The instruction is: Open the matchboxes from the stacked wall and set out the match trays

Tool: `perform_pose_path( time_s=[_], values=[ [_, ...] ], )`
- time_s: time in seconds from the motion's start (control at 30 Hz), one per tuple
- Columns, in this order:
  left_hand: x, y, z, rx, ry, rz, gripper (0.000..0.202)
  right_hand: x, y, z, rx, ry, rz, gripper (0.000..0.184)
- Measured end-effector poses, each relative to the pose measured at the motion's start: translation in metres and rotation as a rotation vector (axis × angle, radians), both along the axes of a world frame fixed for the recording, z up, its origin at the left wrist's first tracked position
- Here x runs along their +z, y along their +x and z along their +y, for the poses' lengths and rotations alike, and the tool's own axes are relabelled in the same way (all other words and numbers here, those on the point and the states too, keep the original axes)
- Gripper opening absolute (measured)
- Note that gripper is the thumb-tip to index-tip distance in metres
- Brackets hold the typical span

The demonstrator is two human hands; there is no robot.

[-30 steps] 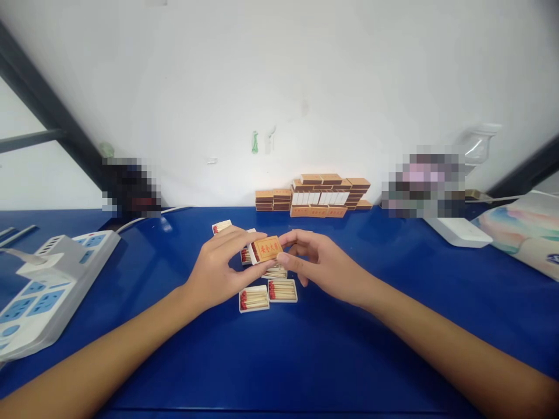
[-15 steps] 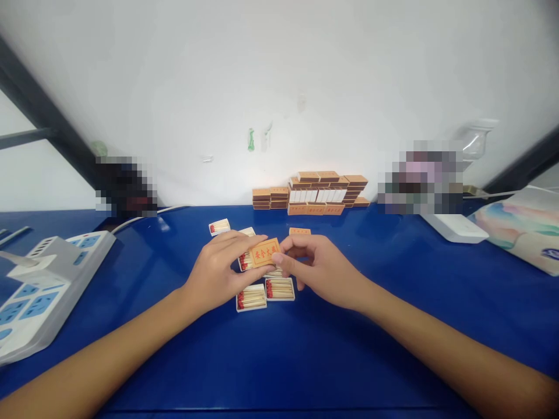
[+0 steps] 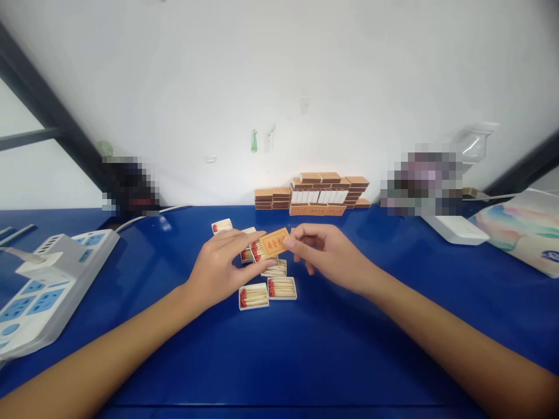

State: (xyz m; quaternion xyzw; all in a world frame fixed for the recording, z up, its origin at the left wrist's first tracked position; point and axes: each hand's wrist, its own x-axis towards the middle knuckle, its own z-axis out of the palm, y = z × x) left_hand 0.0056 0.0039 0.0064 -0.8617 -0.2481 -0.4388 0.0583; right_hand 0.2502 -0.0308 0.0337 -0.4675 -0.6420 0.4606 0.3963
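Observation:
In front of me a matchbox is partly drawn apart, its orange sleeve (image 3: 275, 243) with red lettering tilted up to the right. From the sleeve's left end sticks out a white tray of red-headed matches (image 3: 258, 250). My left hand (image 3: 222, 259) is closed around the tray, thumb below and fingers above. With thumb and fingers, my right hand (image 3: 325, 253) pinches the sleeve's right end. Below lie open match trays, among them a lower left one (image 3: 254, 297) and a lower right one (image 3: 282, 288). Another tray (image 3: 222, 226) lies behind my left hand.
A stacked structure of matchboxes (image 3: 318, 209) stands against the wall, with a lower stack (image 3: 271, 199) at its left. A white power strip (image 3: 65, 291) lies on the left; on the right are a white device (image 3: 456, 228) and a colourful tissue pack (image 3: 519, 233).
My right hand has moved up and slightly right with the sleeve, which has slid partly off the tray. More match heads show at its left end. My left hand has stayed nearly in place.

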Motion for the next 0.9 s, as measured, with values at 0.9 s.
perform_pose_path(
  time_s=[0.9],
  values=[
    [0.007, 0.001, -0.008, -0.083, -0.174, 0.119, 0.037, -0.037, 0.190, 0.094, -0.990, 0.164, -0.552, 0.024]
  ],
)
